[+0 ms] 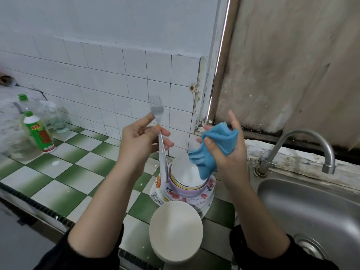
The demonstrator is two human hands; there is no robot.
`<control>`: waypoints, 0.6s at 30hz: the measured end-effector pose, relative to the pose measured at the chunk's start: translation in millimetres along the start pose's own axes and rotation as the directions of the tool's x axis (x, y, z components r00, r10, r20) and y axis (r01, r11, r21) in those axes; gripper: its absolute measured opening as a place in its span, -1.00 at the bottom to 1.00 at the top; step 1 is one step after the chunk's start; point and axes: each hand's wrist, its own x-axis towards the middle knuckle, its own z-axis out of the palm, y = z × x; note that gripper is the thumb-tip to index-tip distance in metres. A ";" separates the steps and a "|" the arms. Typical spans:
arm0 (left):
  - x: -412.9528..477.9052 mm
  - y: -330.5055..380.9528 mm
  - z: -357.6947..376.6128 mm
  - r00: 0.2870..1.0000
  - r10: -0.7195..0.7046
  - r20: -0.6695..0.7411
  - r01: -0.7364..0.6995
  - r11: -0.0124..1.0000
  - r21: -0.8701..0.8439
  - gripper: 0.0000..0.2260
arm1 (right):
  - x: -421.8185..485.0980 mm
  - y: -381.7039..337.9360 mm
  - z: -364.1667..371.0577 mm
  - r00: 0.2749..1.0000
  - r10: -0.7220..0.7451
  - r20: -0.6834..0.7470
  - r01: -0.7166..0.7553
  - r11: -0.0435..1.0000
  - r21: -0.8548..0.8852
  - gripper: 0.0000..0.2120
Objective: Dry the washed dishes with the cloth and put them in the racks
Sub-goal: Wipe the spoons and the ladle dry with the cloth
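Up over the green-checked tile surface (64,152), the left hand (139,137) pinches a slim metal fork (160,133), tines upward, while the right hand (227,145) grips a crumpled blue cloth (214,145) above stacked glossy floral bowls (187,184); a steel sink (311,207) lies alongside.

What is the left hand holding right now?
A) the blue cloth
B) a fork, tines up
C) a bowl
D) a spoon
B: the left hand pinches a fork by its handle with the tines pointing up, while the right hand grips the blue cloth.
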 end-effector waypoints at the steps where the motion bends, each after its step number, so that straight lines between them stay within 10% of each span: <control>1: -2.5 -2.6 3.0 0.999 -0.018 0.034 0.018 1.000 0.016 -0.64 | 5.3 -4.5 2.4 1.000 -0.020 0.010 0.020 0.999 0.042 -0.33; 7: -26.0 -21.0 29.2 0.973 -0.014 0.229 0.000 0.998 0.062 -0.69 | 22.0 -6.7 29.0 0.956 -0.210 0.207 0.254 0.942 -0.220 -0.19; 11: -41.4 -26.1 27.7 0.972 -0.018 0.233 0.005 0.998 0.056 -0.52 | 41.6 -6.4 34.3 0.993 -0.016 -0.120 0.006 0.997 -0.083 -0.33; 18: -35.4 -16.1 17.9 0.966 0.002 0.258 -0.013 0.999 0.042 -0.45 | 12.4 -1.2 41.2 1.000 0.025 0.000 -0.025 0.995 0.092 -0.46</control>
